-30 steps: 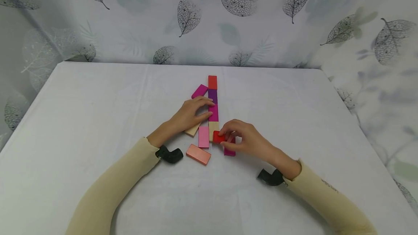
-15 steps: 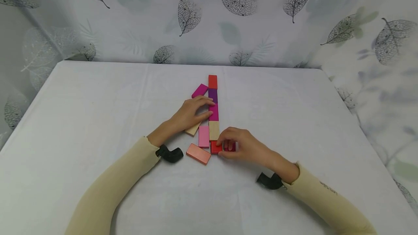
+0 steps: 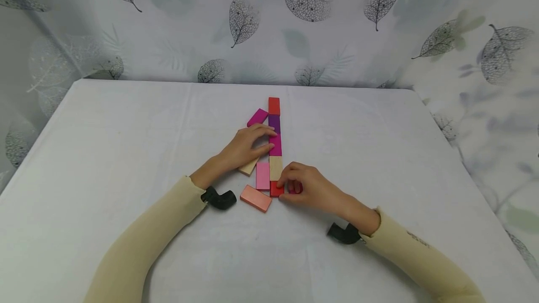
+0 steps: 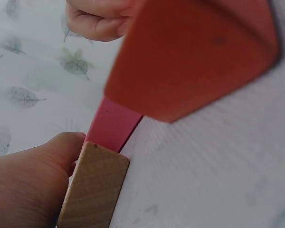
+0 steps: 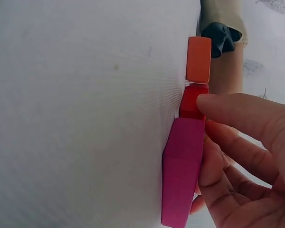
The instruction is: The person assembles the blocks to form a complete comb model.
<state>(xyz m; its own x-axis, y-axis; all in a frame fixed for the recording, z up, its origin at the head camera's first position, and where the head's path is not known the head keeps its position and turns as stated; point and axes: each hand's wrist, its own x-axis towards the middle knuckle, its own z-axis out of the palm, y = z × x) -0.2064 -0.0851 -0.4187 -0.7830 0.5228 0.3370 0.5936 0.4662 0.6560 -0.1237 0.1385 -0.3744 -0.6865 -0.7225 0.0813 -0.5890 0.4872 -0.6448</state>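
A straight row of flat blocks runs down the table: a red-orange block, a purple block, a magenta block, a pale wooden block and a red block at the near end. My left hand rests its fingertips and thumb on the purple and magenta blocks from the left. My right hand pinches the red block between thumb and fingers, its end against the wooden block. Under the right fingers sits another magenta block, partly hidden in the head view.
Left of the row lie a pink block, a salmon block set at an angle, a tilted magenta block and a second wooden block, partly under the left hand. A white cloth covers the table.
My right hand has drawn the red block from on top of the wooden block toward the near end, then slid it slightly left into line. The left hand has stayed in place.
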